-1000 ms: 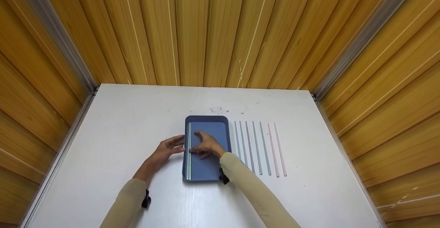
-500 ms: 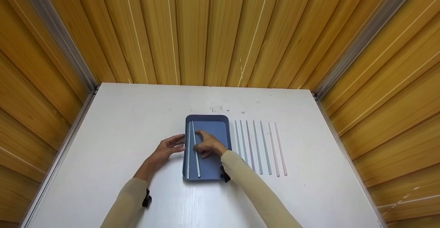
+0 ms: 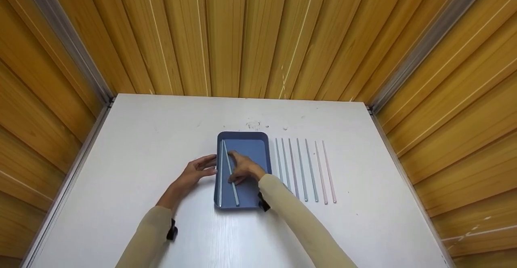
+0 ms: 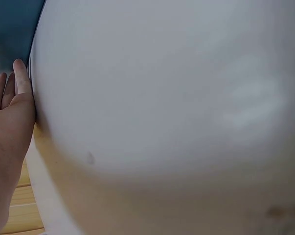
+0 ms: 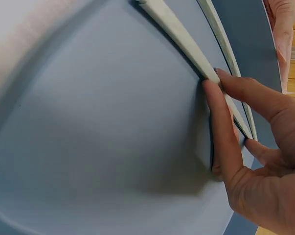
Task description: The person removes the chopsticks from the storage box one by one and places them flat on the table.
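Note:
Inside the blue tray (image 3: 252,144), my right hand (image 3: 247,168) pinches a pale green-blue chopstick (image 3: 235,195) between thumb and finger. That chopstick (image 5: 179,36) slants, its far end close to a second chopstick (image 3: 221,179) and its near, thicker end swung right. The second one lies along the tray's left wall. In the right wrist view, my fingertips grip the slanted stick around its middle. Outside the left wall, my left hand (image 3: 192,176) touches the tray with fingers extended; the left wrist view shows those fingers (image 4: 22,78) against the tray's side.
Right of the tray, several chopsticks lie roughly parallel on the white table (image 3: 383,227), bluish ones (image 3: 301,169) nearer and pink ones (image 3: 321,171) farther right. My right sleeve (image 3: 299,215) covers some of their near ends. Yellow wood-patterned panels (image 3: 242,37) enclose the table.
The two chopsticks lay together at the left wall. One has been drawn right by my right hand, its near end moving farthest. The left hand stays against the tray.

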Demonstrator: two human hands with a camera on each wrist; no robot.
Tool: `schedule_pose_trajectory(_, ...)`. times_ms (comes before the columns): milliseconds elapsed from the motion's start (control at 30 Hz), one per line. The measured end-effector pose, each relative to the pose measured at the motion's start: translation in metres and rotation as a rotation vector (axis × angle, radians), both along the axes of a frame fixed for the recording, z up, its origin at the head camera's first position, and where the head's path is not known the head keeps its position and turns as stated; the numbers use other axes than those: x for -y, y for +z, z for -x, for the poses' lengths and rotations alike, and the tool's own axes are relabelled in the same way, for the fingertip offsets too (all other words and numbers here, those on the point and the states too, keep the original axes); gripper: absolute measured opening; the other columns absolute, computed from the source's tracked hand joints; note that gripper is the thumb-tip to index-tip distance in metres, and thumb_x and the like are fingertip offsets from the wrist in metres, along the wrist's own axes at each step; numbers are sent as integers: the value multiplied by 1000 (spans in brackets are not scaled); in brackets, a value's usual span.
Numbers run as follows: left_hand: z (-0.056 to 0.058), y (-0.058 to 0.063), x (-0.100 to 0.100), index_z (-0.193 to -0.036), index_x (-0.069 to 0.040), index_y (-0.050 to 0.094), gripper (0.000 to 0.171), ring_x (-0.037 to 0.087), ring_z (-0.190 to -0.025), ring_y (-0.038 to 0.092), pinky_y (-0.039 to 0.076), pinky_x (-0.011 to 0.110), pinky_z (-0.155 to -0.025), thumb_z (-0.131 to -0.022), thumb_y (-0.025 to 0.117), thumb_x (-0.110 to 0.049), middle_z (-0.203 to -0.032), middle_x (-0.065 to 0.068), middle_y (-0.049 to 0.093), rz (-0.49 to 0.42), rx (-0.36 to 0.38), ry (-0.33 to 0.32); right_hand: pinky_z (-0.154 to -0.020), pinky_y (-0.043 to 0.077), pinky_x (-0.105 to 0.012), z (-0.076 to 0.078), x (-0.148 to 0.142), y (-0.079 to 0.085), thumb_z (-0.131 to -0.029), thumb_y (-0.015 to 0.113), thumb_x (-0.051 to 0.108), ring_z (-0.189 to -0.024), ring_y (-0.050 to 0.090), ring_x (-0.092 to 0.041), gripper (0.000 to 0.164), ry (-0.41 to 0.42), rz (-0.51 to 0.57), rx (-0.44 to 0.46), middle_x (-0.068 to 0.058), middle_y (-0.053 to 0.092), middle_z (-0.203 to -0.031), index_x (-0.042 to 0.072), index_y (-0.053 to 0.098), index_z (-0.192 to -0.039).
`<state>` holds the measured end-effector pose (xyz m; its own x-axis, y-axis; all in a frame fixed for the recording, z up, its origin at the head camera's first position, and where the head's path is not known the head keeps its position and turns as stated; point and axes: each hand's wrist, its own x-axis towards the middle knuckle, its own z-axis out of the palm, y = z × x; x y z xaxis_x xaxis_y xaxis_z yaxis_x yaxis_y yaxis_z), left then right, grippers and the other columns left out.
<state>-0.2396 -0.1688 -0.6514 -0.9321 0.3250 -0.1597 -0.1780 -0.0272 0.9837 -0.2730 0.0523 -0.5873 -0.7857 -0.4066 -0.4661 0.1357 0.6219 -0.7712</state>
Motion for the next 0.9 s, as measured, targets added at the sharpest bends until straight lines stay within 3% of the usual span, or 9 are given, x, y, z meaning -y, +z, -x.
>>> schedule_pose_trajectory(167,1,-1,-1,-154,-5,43,69,31,-146,46,44,30,-110,-93,75,-11,-154,19,50,-4,9,2,-69,65,-40,3,-6,-1,-72,79,-18,-69,72,-30,108,25,43,31,-12,51,-99,13,25,-159)
schedule_pose_trajectory(300,0,0,0,-154,-2,42,69,33,-144,48,46,25,-108,-93,75,-9,-152,23,51,-3,-3,4,-67,65,-39,6,-11,-2,-72,78,-17,-60,63,-18,107,67,76,18,-5,50,-86,11,23,-159)
schedule_pose_trajectory(433,0,0,1,-154,-2,43,70,32,-144,49,47,25,-108,-93,75,-10,-152,22,52,-7,-5,5,-71,65,-42,10,-15,-3,-74,75,-19,-62,60,-18,106,75,147,54,-4,51,-86,10,21,-160)
schedule_pose_trajectory(567,0,0,3,-154,-3,43,69,31,-144,48,46,29,-110,-93,75,-11,-153,21,51,-7,4,5,-76,65,-45,13,-15,-3,-77,70,-22,-67,62,-19,105,32,206,140,-6,51,-89,9,16,-162)
schedule_pose_trajectory(767,2,-1,0,-154,-2,43,68,33,-144,49,47,30,-110,-93,74,-9,-153,23,51,-17,-23,-20,-80,64,-45,15,-19,2,-82,66,-20,-67,64,-18,101,-31,197,236,-7,55,-90,12,15,-163)
schedule_pose_trajectory(900,1,-3,2,-153,-5,45,67,30,-143,50,47,31,-110,-93,75,-11,-152,20,53,-11,-13,-13,-76,65,-40,15,-20,7,-84,65,-20,-64,63,-17,100,-12,176,229,-7,59,-86,13,14,-163)
